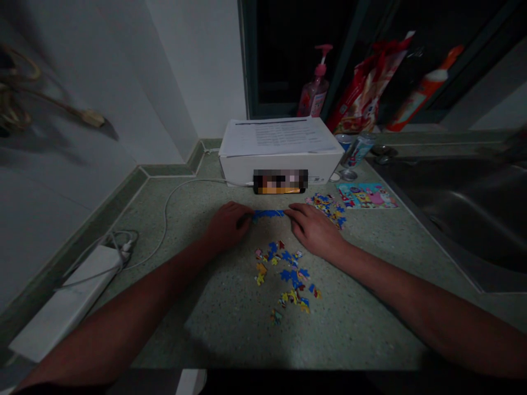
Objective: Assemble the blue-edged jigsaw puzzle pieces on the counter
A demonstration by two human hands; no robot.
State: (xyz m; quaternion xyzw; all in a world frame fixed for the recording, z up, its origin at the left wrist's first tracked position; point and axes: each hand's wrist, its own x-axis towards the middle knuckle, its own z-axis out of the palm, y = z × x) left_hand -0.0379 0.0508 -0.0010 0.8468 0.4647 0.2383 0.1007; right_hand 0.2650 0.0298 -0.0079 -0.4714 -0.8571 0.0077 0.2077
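A short blue strip of joined jigsaw pieces (269, 213) lies on the counter between my two hands. My left hand (230, 226) has its thumb and fingertips closed at the strip's left end. At the right end, the fingertips of my right hand (315, 227) press on the strip, with the fingers bent. Loose jigsaw pieces (293, 276), mostly blue and yellow, are scattered nearer to me. Another heap of jigsaw pieces (327, 206) sits just beyond my right hand, partly hidden by it.
Behind the strip, a phone (280, 182) leans on a white box (284, 164) topped with papers. A colourful picture card (366, 196) lies beside the sink (461, 208). A can (359, 150) stands by the box. A power strip (69, 299) with a cable is at left.
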